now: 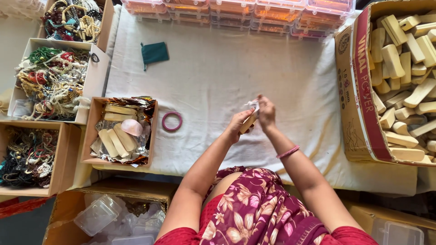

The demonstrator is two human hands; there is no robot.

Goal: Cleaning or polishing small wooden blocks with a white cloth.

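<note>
Over the white cloth (213,77), my left hand (237,125) grips a short pale wooden stick (248,123). My right hand (266,112) pinches a small white, crinkled piece of wrap (252,105) at the stick's top end. Both hands meet at the middle of the cloth. A pink bangle sits on my right wrist (288,152).
A large cardboard box (359,90) of wooden sticks stands at the right. At the left, a small box (91,131) holds sticks, foil and a pink stone. A pink ring (172,121) and green pouch (154,52) lie on the cloth. Bead-filled boxes (97,72) line the left edge; plastic cases (236,11) the far edge.
</note>
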